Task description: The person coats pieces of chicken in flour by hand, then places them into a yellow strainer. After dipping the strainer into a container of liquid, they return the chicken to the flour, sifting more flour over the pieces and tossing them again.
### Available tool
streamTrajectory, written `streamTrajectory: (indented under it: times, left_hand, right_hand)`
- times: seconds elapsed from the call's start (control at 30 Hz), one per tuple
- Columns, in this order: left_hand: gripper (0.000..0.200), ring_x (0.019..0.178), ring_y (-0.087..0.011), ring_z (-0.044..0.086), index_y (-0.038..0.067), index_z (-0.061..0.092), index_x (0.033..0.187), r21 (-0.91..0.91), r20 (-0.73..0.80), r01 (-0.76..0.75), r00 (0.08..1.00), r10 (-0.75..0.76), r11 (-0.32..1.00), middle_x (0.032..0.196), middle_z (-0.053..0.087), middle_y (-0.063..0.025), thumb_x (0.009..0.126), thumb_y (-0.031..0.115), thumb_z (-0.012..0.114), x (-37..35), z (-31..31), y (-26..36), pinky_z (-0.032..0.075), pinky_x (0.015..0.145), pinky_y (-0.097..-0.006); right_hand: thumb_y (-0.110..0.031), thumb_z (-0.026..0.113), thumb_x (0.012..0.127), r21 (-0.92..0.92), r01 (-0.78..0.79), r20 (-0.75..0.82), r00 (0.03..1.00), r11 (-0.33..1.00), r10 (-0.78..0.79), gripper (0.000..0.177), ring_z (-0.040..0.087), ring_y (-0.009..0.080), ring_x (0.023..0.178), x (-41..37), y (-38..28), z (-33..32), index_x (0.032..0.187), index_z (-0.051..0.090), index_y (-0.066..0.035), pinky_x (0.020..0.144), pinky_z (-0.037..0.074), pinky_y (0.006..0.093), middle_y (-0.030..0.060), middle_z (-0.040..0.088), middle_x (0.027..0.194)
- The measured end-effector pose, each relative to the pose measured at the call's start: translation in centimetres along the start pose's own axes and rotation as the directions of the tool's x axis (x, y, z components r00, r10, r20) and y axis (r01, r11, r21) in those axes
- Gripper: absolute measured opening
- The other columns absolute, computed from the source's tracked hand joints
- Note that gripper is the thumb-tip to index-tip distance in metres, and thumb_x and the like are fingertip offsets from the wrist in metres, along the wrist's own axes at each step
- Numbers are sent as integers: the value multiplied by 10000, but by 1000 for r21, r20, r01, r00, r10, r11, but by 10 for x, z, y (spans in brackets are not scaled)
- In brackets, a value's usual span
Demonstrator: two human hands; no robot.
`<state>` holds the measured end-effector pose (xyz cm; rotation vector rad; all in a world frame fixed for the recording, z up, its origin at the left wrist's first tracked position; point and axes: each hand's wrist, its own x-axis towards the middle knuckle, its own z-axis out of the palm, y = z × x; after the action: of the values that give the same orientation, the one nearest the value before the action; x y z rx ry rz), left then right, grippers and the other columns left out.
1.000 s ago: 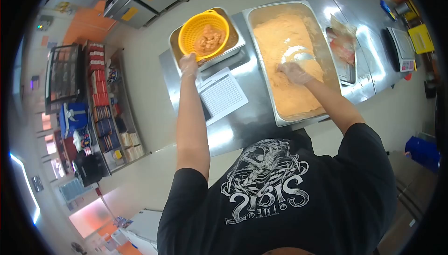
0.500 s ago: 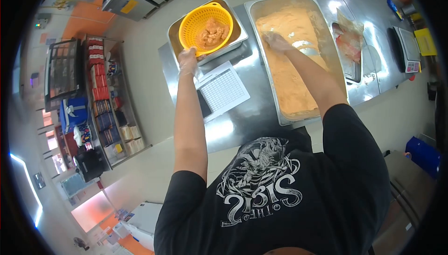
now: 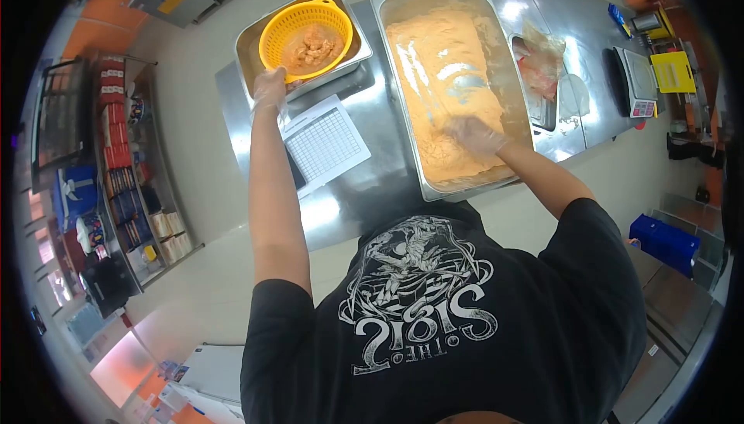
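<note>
1. Yellow colander (image 3: 306, 36) sits in a small steel pan (image 3: 252, 48) at the far left end of the steel counter (image 3: 364, 184), with battered meat pieces (image 3: 312, 48) inside it.
2. Left hand (image 3: 270, 87), gloved, is clamped on the colander's near rim, fingers curled over the edge.
3. Right hand (image 3: 474, 136), gloved, is down in the orange breading (image 3: 434, 60) at the near end of the large steel pan (image 3: 465, 184). It is blurred, so I cannot tell whether the fingers are spread or closed on anything.
4. The large pan stands just right of the colander's pan.
5. A gridded paper sheet (image 3: 324, 143) lies on the counter between the two arms, near the left forearm.
6. Right of the large pan is a smaller tray with a clear bag (image 3: 539, 56), then a scale (image 3: 637, 81) and a yellow board (image 3: 673, 71).
7. Stocked shelves (image 3: 124, 168) line the floor to my left.
</note>
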<state>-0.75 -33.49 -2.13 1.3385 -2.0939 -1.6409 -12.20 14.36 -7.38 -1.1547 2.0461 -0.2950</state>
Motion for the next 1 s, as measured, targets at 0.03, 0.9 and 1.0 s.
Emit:
streamTrajectory:
  times: [0.03,0.9,1.0]
  left_hand:
    - [380,805,-235,746,-122,608,1142,-85,13,35,999,-34,996,1018,704,-207,909,173,563,-10,1,8,594,640,-302]
    - [437,882,-179,674,7,674,1026,2,-477,-132,871,118,991,922,747,-86,888,420,714,-338,115,-107,495,868,-318]
    - [381,828,-125,625,22,671,996,-109,-525,-77,851,8,991,885,732,-62,897,388,710,-396,128,-166,483,824,-281]
  right_hand:
    - [-286,445,1052,-120,-33,0,999,992,34,404,543,340,1286,6,14,-8,1318,595,-21,1083,426,415,232,601,1331]
    - [-538,246,1049,5,186,-104,977,983,-184,715,334,366,1462,113,20,7,1502,383,-3,1215,256,417,248,365,1563]
    - [-543,174,1051,-54,269,-103,956,962,-273,744,223,320,1521,124,43,31,1545,319,-6,1256,149,389,207,262,1628]
